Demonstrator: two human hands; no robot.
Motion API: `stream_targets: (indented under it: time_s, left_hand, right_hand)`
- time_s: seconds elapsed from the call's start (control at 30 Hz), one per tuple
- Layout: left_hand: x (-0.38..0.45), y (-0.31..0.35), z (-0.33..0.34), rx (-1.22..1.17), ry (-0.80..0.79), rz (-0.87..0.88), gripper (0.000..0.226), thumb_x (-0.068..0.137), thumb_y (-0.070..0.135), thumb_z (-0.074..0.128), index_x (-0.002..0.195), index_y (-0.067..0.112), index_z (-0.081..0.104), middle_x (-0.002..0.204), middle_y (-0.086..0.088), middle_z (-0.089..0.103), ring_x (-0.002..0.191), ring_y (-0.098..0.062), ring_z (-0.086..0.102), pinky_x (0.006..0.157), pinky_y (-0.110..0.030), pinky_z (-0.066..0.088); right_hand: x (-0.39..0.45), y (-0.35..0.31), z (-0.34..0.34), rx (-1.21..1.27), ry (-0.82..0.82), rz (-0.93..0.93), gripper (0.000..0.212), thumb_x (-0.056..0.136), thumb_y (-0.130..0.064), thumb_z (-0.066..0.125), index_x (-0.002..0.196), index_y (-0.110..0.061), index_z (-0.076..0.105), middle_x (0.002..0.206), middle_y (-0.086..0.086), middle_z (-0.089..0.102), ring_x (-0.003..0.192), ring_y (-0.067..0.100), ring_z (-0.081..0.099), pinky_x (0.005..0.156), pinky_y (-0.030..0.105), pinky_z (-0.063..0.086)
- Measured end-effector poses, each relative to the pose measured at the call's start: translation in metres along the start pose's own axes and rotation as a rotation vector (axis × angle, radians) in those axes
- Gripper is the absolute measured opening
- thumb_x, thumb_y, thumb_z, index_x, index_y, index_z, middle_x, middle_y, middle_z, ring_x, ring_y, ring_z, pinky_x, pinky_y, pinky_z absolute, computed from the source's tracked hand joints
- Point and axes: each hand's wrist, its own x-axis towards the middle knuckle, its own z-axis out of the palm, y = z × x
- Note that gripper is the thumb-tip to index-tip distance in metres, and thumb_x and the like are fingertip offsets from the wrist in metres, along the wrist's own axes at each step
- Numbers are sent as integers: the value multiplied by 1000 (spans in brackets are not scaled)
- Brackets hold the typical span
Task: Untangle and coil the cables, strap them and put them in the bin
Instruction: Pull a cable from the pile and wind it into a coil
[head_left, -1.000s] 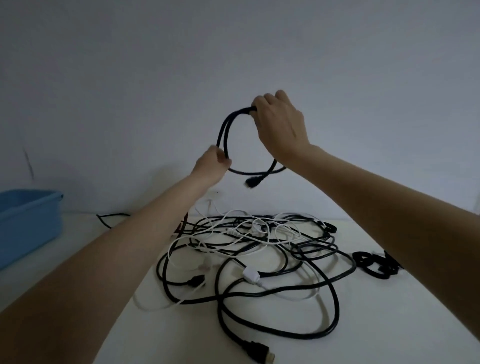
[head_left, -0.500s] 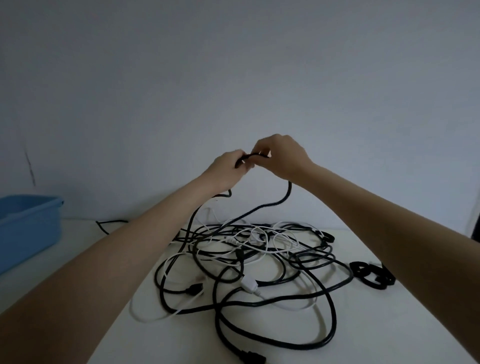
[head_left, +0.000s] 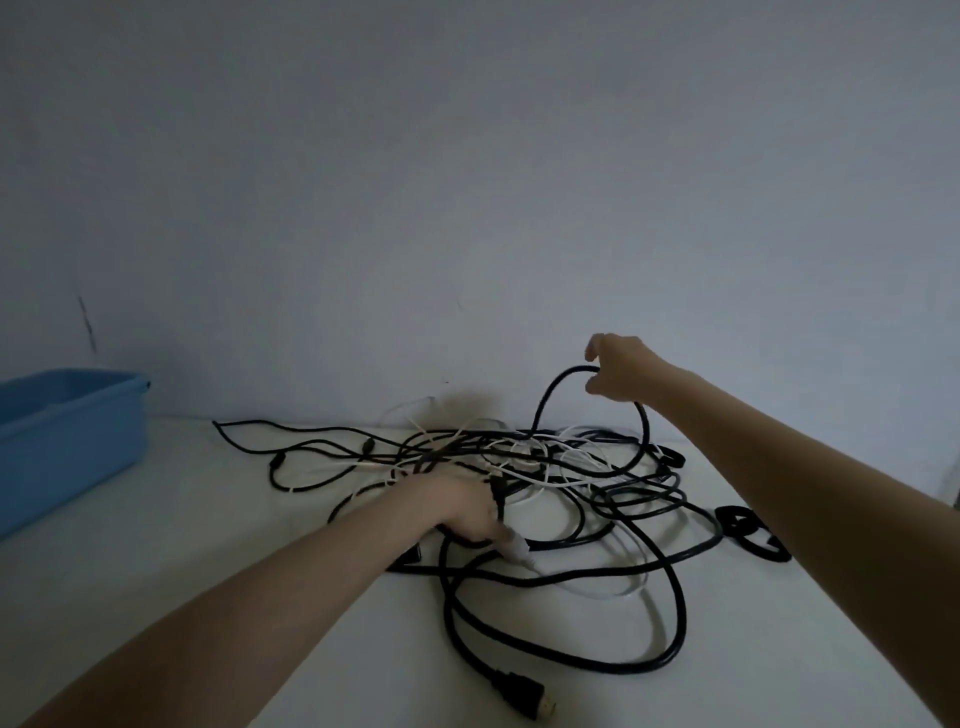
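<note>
A tangle of black and white cables (head_left: 519, 467) lies on the white table (head_left: 208, 561). My right hand (head_left: 615, 371) is raised above the back of the pile, pinching a black cable (head_left: 644, 431) that arcs up from it and drops down again. My left hand (head_left: 457, 506) rests low on the pile, fingers curled around black cable strands next to a white plug (head_left: 517, 548). A thick black cable ends in an HDMI plug (head_left: 522, 693) near the front. The blue bin (head_left: 67, 436) stands at the far left.
A small black coiled bundle (head_left: 748, 530) lies at the right of the pile, partly behind my right forearm. A thin black cable (head_left: 244, 431) trails left toward the bin. A plain wall rises directly behind the table.
Both hands were joined in the air holding a black cable. They have parted: the left hand dropped onto the pile, the right moved right and lower, keeping a loop of black cable.
</note>
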Motion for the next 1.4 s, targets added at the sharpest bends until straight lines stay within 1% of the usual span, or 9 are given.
stream_targets:
  time_s: [0.23, 0.37, 0.53, 0.63, 0.8, 0.97, 1.1, 1.27, 1.4]
  left_hand:
    - [-26, 1, -21, 498, 145, -19, 30, 96, 22, 48, 116, 2, 59, 117, -13, 62, 100, -28, 59, 76, -33, 42]
    - [-41, 15, -19, 835, 195, -6, 29, 98, 2, 39, 122, 0, 55, 128, -14, 55, 117, -31, 53, 94, -39, 39]
    - [-50, -22, -18, 994, 782, 293, 12, 73, 14, 61, 70, 14, 72, 77, -2, 68, 78, -22, 60, 87, -34, 32]
    - [-44, -50, -24, 428, 1172, 394, 18, 73, 19, 52, 74, 12, 69, 92, -8, 62, 95, -25, 47, 95, -37, 34]
    - [-55, -17, -62, -699, 1255, 136, 44, 85, 13, 63, 124, 9, 43, 129, -8, 31, 112, -17, 37, 91, -21, 37]
    - [-67, 3, -78, -1458, 423, 265, 45, 95, 51, 40, 88, 11, 58, 69, 1, 55, 41, -4, 39, 40, -15, 29]
    - [-83, 20, -90, -1478, 233, 704, 51, 99, 49, 25, 107, 17, 63, 53, 9, 45, 33, 0, 22, 36, -13, 15]
    - [-105, 10, -133, -1432, 489, 735, 40, 101, 45, 28, 129, 27, 50, 63, 7, 47, 37, 1, 27, 36, -12, 14]
    - [-98, 1, -134, -1215, 680, 513, 45, 100, 42, 35, 143, 28, 34, 108, -7, 57, 75, -16, 65, 53, -18, 50]
  right_hand:
    - [-10, -44, 43, 85, -267, -371, 52, 92, -18, 58, 140, -14, 38, 143, 7, 41, 128, 23, 43, 104, 30, 35]
    - [-1, -66, 70, 118, -94, -495, 79, 87, -14, 63, 150, -22, 15, 157, 2, 11, 141, 27, 21, 113, 44, 24]
    - [6, -96, 69, 402, -58, -573, 26, 90, 0, 45, 109, -4, 62, 106, 11, 62, 96, 18, 52, 81, 19, 39]
    - [13, -95, 52, 565, 151, -444, 19, 96, -5, 40, 92, -2, 59, 82, 8, 56, 80, 19, 48, 59, 20, 33]
    - [7, -84, 36, 703, 296, -428, 21, 98, -12, 38, 80, -8, 47, 63, -1, 45, 63, 20, 42, 60, 30, 39]
    - [1, -73, 17, 815, 366, -354, 22, 96, -10, 37, 84, -3, 53, 76, 19, 58, 69, 28, 49, 69, 46, 48]
    - [-19, -79, 7, 1199, 21, -359, 26, 99, -15, 38, 75, -23, 41, 70, -5, 49, 64, 8, 50, 64, 25, 45]
    - [-19, -68, 65, 631, -479, -251, 36, 97, -20, 50, 62, -12, 47, 49, -3, 47, 44, 10, 46, 53, 23, 44]
    - [-9, -70, 73, 151, -186, -337, 35, 99, -31, 44, 71, -10, 46, 74, 8, 52, 72, 25, 55, 58, 29, 36]
